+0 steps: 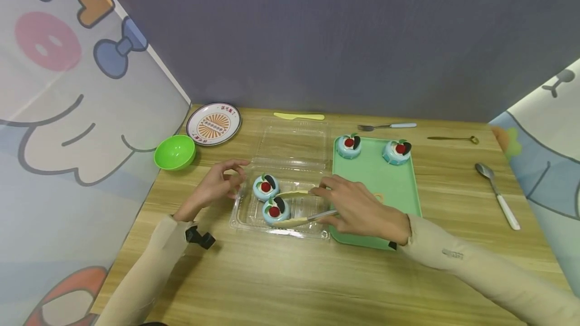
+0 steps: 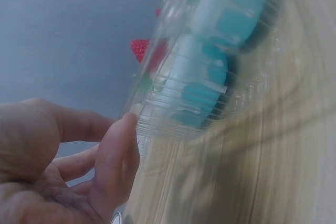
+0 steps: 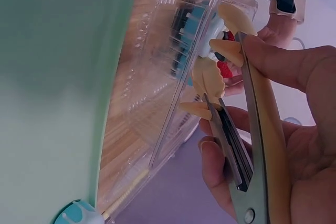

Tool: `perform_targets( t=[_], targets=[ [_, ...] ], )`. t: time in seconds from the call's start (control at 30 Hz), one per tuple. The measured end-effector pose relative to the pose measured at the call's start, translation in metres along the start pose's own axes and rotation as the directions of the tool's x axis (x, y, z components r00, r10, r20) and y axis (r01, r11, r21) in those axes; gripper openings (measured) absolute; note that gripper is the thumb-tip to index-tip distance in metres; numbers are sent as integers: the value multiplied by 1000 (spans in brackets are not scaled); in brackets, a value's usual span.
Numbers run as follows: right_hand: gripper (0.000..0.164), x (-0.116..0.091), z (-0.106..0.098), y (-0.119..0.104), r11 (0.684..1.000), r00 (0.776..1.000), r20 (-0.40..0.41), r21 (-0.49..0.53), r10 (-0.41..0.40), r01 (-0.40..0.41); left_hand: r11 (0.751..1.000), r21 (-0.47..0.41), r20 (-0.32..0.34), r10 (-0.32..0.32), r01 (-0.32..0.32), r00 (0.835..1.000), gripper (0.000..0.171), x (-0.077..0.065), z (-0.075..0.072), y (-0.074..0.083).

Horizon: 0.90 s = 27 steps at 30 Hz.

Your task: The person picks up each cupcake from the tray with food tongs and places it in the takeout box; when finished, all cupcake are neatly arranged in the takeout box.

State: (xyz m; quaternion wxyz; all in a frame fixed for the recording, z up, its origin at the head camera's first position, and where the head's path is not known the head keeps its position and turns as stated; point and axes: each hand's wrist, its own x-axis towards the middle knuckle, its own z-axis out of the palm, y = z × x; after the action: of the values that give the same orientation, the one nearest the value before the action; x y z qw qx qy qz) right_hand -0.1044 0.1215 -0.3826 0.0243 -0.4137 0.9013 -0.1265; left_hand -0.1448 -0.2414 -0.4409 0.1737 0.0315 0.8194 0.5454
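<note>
Cupcakes, blue, two: a nearer one (image 1: 275,210) and a farther one (image 1: 265,187), touching, both at the left end of the clear box (image 1: 296,177). Each bears a red berry, a dark piece and green leaf.

Tongs (image 1: 296,222), cream-coloured ends: over the box, tips parted, one to each side of the nearer cupcake; contact cannot be told. Right hand (image 1: 355,209): fingers curled round the tongs. Left hand (image 1: 219,181): fingertips at the box's left wall; cannot tell whether they pinch it.

Around the box: plate (image 1: 195,119), behind left; green bowl (image 1: 174,165), left; yellow knife (image 1: 299,116), behind; fork (image 1: 385,126), behind right; gold spoon (image 1: 453,139) and white-handled spoon (image 1: 506,208), far right. Farther cupcake stands against the nearer one's back.

Containers: box, lid (image 1: 294,140) laid open behind it, two cupcakes within. Green tray (image 1: 376,175), just right of the box, with two more cupcakes (image 1: 396,153) along its far edge.
</note>
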Motion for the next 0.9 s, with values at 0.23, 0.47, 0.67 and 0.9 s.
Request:
perform_targets(
  t=[0.23,0.47,0.67,0.9],
  targets=[
    [58,7,1,-5,998,999,-5,-45,-47,46,1000,-6,2,-4,4,1000,46,0,0,-2],
    [60,10,6,-8,990,994,-37,-103,-101,97,1000,-2,2,-3,3,1000,45,3,1,-5],
    [60,11,9,-7,990,994,-30,-101,-101,98,1000,-7,2,-4,4,1000,45,2,2,-6],
    [61,12,9,-7,990,994,-36,-96,-105,101,1000,1,0,2,-2,1000,44,1,1,-3]
  ],
)
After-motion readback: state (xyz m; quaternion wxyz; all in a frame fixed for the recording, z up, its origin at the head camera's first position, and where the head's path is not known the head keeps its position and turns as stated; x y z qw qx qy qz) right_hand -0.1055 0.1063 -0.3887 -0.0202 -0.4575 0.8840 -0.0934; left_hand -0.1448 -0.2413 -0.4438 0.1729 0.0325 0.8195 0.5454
